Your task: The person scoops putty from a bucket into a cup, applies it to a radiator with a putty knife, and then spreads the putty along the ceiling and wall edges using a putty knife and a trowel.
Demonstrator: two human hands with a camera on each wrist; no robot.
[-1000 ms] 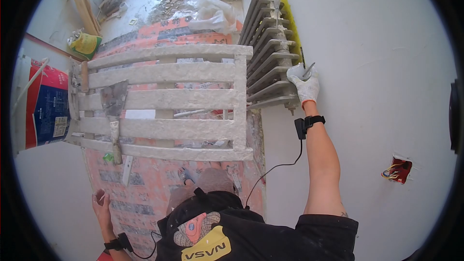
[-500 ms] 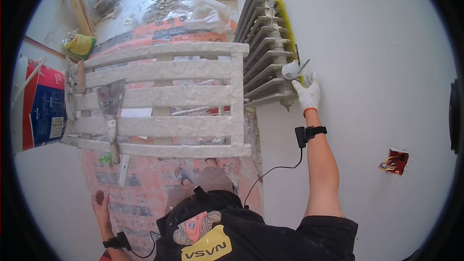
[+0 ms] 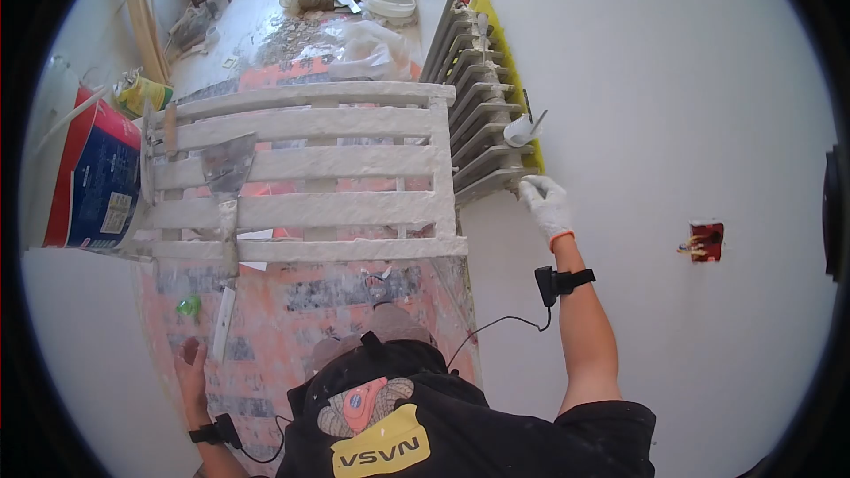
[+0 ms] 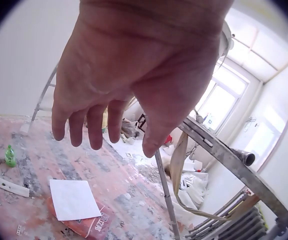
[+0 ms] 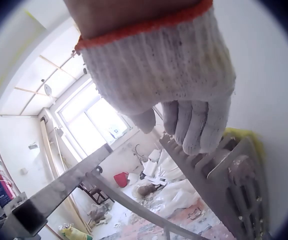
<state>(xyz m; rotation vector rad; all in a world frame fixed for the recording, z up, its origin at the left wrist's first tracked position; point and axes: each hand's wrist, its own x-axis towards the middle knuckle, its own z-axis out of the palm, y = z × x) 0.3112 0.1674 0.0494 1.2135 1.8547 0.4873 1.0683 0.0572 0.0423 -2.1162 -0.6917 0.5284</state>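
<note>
My right hand (image 3: 546, 205), in a white knit glove with an orange cuff, is at the near end of a grey finned radiator (image 3: 491, 115) by the wall. Its fingers bend loosely beside the radiator's corner, with nothing seen in them; the right wrist view shows the gloved fingers (image 5: 199, 127) overlapping the radiator's top. A small white cylinder (image 3: 517, 132) with a thin grey piece sticking out sits on the radiator, beyond that hand. Low on the left, my bare left hand (image 3: 190, 367) hangs in the air, its fingers (image 4: 95, 127) spread and holding nothing.
A plaster-covered slatted platform (image 3: 301, 159) stands in front, with a wide scraper (image 3: 228, 168) lying on it. At its left end is a red and blue bucket (image 3: 102, 181). A wall box with loose wires (image 3: 707, 242) is at right. A green bottle (image 4: 10, 156) stands on the floor.
My right hand has let go of the white cylinder, leaving it on the radiator, and drawn back to the radiator's near end. The head view has shifted; my left hand stays low, empty.
</note>
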